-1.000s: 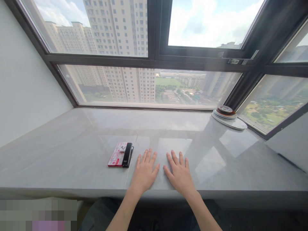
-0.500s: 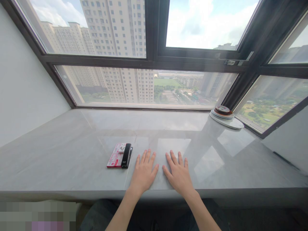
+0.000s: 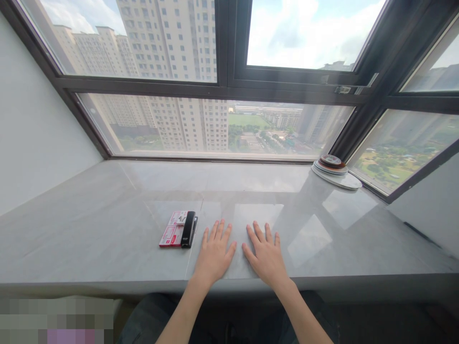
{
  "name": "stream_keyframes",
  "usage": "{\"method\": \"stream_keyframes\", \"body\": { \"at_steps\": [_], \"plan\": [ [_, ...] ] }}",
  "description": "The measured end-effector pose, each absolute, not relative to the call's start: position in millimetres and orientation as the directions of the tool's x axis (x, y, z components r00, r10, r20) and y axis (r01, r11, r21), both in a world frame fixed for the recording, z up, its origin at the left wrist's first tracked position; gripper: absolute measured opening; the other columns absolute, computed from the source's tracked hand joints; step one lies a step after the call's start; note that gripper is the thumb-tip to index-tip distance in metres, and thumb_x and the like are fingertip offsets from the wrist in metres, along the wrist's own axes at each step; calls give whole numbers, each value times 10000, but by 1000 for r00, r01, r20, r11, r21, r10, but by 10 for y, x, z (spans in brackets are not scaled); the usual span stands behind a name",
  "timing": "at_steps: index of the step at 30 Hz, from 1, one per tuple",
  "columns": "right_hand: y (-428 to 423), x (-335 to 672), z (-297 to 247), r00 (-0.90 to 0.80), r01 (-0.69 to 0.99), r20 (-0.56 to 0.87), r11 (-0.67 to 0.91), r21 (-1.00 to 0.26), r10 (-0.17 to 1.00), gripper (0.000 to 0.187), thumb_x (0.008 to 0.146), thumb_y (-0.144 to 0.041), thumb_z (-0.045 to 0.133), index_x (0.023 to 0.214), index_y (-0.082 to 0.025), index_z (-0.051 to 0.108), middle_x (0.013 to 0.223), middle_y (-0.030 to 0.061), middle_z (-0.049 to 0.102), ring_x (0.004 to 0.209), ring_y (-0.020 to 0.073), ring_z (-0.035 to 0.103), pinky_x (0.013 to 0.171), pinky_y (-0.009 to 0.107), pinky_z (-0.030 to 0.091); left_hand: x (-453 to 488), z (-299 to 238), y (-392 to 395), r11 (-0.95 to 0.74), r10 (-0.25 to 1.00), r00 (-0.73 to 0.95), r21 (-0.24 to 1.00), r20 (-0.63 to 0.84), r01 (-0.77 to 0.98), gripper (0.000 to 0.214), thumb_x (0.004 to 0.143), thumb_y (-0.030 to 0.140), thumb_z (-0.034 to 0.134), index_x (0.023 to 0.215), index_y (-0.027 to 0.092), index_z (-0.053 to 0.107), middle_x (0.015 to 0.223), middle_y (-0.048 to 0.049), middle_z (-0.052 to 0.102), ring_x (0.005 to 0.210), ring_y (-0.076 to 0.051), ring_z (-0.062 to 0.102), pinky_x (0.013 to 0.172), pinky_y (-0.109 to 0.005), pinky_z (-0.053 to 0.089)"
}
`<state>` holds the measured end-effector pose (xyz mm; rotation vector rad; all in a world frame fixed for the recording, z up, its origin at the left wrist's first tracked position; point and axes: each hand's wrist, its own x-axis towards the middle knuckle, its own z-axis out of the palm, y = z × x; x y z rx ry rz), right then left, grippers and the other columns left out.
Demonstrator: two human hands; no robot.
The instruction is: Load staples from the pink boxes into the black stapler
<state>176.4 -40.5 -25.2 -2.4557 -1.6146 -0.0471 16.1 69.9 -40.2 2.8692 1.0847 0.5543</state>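
Palm down on the grey stone windowsill (image 3: 107,215), my left hand (image 3: 214,253) lies with its fingers spread and holds nothing. My right hand (image 3: 265,253) rests flat beside it, fingers apart and also holding nothing; a small gap separates the two thumbs. Just left of my left hand is a black stapler (image 3: 188,230). It lies against a pink and white box (image 3: 170,236), and a small white and pink box (image 3: 179,218) with a picture on it sits at the far end. Neither hand touches these things.
A stack of round plates or coasters (image 3: 333,168) stands in the far right corner by the window. Dark window frames (image 3: 222,88) rise along the back and right. A white wall (image 3: 39,129) bounds the left side. The sill's front edge (image 3: 107,286) runs before my legs.
Both hands stay flat in the same place on the sill. The whole view has shifted very slightly; nothing has been picked up or moved.
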Motion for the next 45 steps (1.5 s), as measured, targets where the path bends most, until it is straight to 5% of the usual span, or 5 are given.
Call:
{"method": "stream_keyframes", "body": {
  "at_steps": [10,24,31,36,45],
  "plan": [
    [-389,1772,-254,416,898,117,-388,-208,902,614,1025,-544,381,1606,-357,318,1695,-2,184,1558,380,20,1200,652,54,171,-417,704,-757,645,699,141,309,637,578,1041,464,378,1599,330,312,1682,-28,258,1568,-286,180,1257,-576,196],
    [1009,588,122,175,680,37,-94,-727,984,981,916,-691,531,1631,-167,112,1552,223,397,1437,412,335,1156,698,191,-372,-224,-16,-799,601,754,237,265,553,520,1016,180,340,1514,256,468,1539,-53,509,1458,-243,433,1242,-484,342],
    [994,904,97,102,738,70,-29,-674,992,462,917,-364,578,1355,-229,522,1335,124,600,1289,335,509,1129,615,291,-467,-334,-95,-751,660,663,315,353,580,459,1026,216,395,1463,272,524,1506,-17,545,1420,-235,484,1201,-485,426],
    [356,1625,76,180,795,179,-36,-605,967,496,922,-180,513,1393,-334,542,1409,36,578,1514,310,256,1192,671,56,-316,-268,101,-682,731,568,414,378,603,369,1032,247,412,1315,287,644,1344,-37,656,1266,-240,589,1057,-440,528],
    [103,1608,-78,475,787,416,-163,-595,776,266,876,-392,701,1109,-265,686,1257,66,676,1447,329,392,1220,551,179,116,-225,506,-816,568,763,330,309,474,506,1000,295,504,1504,295,460,1569,-51,465,1481,-289,365,1213,-534,319]
  ]
}}
